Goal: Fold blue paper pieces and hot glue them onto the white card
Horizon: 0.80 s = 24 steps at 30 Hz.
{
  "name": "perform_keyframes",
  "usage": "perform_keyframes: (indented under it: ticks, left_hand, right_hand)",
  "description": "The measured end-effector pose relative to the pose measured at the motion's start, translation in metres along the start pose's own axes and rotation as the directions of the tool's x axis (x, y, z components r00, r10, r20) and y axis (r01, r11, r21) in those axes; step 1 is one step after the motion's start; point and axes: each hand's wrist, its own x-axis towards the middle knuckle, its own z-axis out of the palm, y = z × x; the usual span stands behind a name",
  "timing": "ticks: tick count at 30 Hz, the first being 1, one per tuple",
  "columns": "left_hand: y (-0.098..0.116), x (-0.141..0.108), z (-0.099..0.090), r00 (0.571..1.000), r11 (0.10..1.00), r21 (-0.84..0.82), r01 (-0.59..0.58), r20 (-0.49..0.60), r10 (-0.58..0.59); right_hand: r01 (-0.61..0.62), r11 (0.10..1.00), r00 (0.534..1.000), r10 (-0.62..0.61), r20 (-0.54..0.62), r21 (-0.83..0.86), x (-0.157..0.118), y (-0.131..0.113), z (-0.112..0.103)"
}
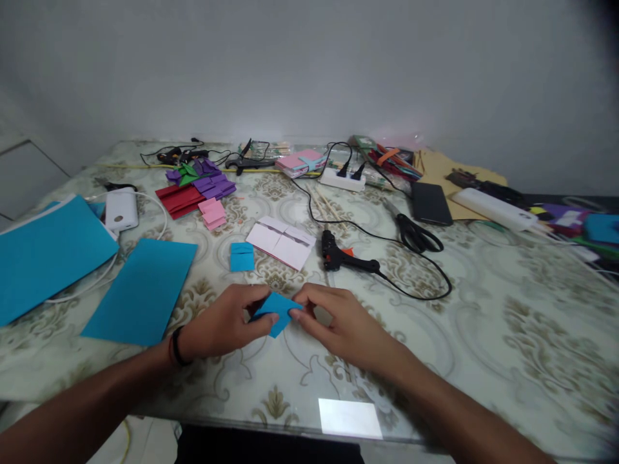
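Observation:
A small piece of blue paper [278, 304] is held between both hands above the near middle of the table. My left hand [231, 321] pinches its left side between thumb and fingers. On the right corner, the thumb and forefinger of my right hand [338, 322] are closed. Just beyond lies a folded blue paper square [242, 257] with a crease across it. Beside that square rests a white folded paper [281, 241] with dark marks. A black glue gun [345, 254] lies to the right, its cord trailing away.
Blue sheets [145, 290] lie at left, near a white power bank [121, 209]. Red [180, 201], purple [213, 183] and pink folded papers [212, 214] sit farther back. Black scissors [416, 233], a power strip [342, 180] and a dark flat box [431, 203] are at right.

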Motion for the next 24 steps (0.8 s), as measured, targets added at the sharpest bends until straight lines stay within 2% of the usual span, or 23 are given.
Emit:
perform_keyframes:
  ticks: [12, 24]
  left_hand:
    - [-0.003, 0.0, 0.009, 0.998, 0.995, 0.092, -0.05, 0.04, 0.046]
    - [0.0, -0.002, 0.002, 0.998, 0.996, 0.087, -0.034, 0.058, 0.029]
  right_hand:
    - [0.016, 1.0, 0.998, -0.016, 0.065, 0.008, -0.001, 0.0, 0.013]
    - [-0.015, 0.999, 1.0, 0.015, 0.015, 0.035, 0.0, -0.005, 0.003]
